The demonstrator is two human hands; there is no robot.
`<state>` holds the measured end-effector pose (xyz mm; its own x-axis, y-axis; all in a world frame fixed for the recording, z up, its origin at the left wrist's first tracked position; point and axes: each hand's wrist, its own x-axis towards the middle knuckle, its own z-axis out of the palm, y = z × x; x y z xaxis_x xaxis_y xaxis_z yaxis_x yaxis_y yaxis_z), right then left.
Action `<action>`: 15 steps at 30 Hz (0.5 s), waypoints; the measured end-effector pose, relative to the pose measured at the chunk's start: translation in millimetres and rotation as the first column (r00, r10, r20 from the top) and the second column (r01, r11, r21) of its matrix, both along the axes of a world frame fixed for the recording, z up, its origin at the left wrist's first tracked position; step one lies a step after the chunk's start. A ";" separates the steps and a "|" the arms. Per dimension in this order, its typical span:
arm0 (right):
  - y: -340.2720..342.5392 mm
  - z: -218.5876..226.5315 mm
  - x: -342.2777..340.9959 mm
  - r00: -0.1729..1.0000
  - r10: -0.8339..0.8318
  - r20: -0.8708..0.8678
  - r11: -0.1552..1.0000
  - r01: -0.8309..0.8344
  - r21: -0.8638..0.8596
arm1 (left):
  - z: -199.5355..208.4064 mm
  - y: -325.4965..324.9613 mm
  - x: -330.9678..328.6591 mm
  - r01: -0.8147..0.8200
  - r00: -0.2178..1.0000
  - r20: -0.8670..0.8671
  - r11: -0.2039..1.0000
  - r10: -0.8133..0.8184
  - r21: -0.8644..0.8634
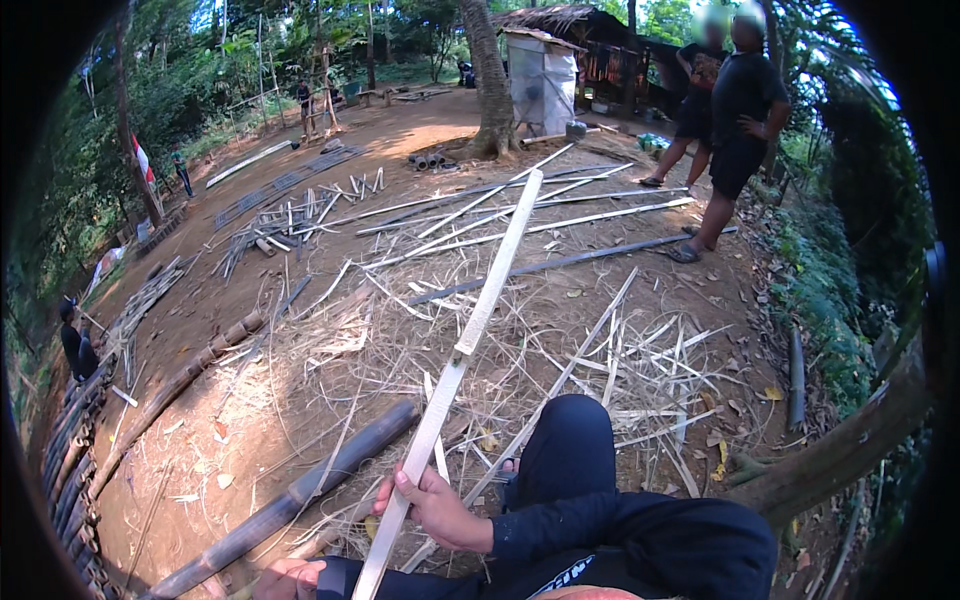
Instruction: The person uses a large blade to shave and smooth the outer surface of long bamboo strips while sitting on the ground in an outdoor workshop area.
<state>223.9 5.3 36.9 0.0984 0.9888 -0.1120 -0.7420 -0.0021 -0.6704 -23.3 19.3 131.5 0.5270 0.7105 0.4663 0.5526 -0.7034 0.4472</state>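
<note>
A long, pale split bamboo strip point(497, 262) slants away from my lap, with a darker node partway along it. Around its near part, my right hand point(440, 510) is closed, thumb on top and fingertips showing on the far side. My left hand point(290, 579) is low at the lower edge, left of the strip, its fingers curled. What it holds, if anything, cannot be made out. Beside it, a thick dark bamboo pole point(300, 495) lies slanting on the ground. My bent knee in dark trousers point(565, 450) is right of the strip.
Thin bamboo shavings point(400, 350) and loose strips point(650, 365) litter the ground ahead. Farther off lie long bamboo slats point(540, 228) and a pile of short pieces point(285, 225). Two people point(735, 110) stand at right; another person point(75, 340) is at far left. A branch point(840, 455) crosses at right.
</note>
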 end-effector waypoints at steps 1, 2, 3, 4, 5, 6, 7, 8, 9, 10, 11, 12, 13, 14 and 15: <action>-3.9 -1.9 -1.4 0.999 0.027 0.024 1.000 -0.027 -0.006 | 10.1 3.3 18.7 0.039 0.998 0.046 0.999 -0.040 0.014; -7.2 0.5 -3.0 0.998 0.042 0.040 0.999 -0.041 -0.013 | 22.7 4.4 38.9 0.056 0.995 0.083 0.997 -0.051 -0.055; -11.4 4.4 -5.2 0.997 0.056 0.056 0.998 -0.055 -0.021 | 35.4 5.5 58.5 0.071 0.991 0.120 0.990 -0.056 -0.125; -14.9 7.4 -5.1 0.995 0.069 0.069 0.997 -0.068 -0.026 | 45.9 9.1 76.2 0.099 0.991 0.109 0.983 -0.082 -0.154; -17.6 7.2 -3.7 0.988 0.120 0.096 0.993 -0.120 -0.010 | 46.7 21.5 83.7 0.124 0.991 0.088 0.960 -0.104 -0.251; -20.4 8.9 -3.5 0.986 0.134 0.096 0.991 -0.133 -0.013 | 44.0 33.9 92.4 0.150 0.988 0.081 0.939 -0.131 -0.308; -24.0 11.2 -3.2 0.986 0.141 0.094 0.990 -0.140 -0.017 | 38.3 47.3 104.1 0.179 0.984 0.074 0.913 -0.164 -0.365; -27.7 14.5 -3.5 0.984 0.150 0.095 0.989 -0.149 -0.021 | 32.5 59.0 115.7 0.206 0.978 0.070 0.883 -0.195 -0.421; -30.2 15.7 -5.3 0.980 0.173 0.099 0.985 -0.173 -0.008 | 25.5 69.9 126.4 0.247 0.968 0.087 0.845 -0.234 -0.474; -31.8 15.0 -8.6 0.975 0.199 0.099 0.980 -0.201 0.006 | 16.3 82.1 135.9 0.280 0.958 0.103 0.804 -0.267 -0.525; -33.6 14.6 -11.5 0.969 0.224 0.103 0.974 -0.227 0.020 | 5.0 96.0 145.9 0.356 0.929 0.161 0.681 -0.334 -0.640; -35.7 14.3 -14.7 0.964 0.252 0.088 0.966 -0.256 0.037 | -4.6 108.6 155.2 0.421 0.892 0.229 0.535 -0.389 -0.733; -38.4 13.3 -15.6 0.959 0.271 0.079 0.960 -0.275 0.050 | -9.7 113.5 168.7 0.490 0.835 0.275 0.417 -0.477 -0.765; -41.4 10.9 -18.4 0.954 0.291 0.067 0.953 -0.295 0.064 | -20.4 118.1 181.9 0.508 0.811 0.295 0.357 -0.505 -0.784; -42.3 3.5 -21.0 0.944 0.326 0.058 0.941 -0.329 0.080 | -28.7 119.3 193.8 0.533 0.767 0.381 0.183 -0.516 -0.826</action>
<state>202.8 -37.0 40.4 -0.2297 0.9729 -0.0271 -0.6803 -0.1804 -0.7104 170.4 138.6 102.8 0.9494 0.2483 -0.1925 0.2085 -0.0395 0.9772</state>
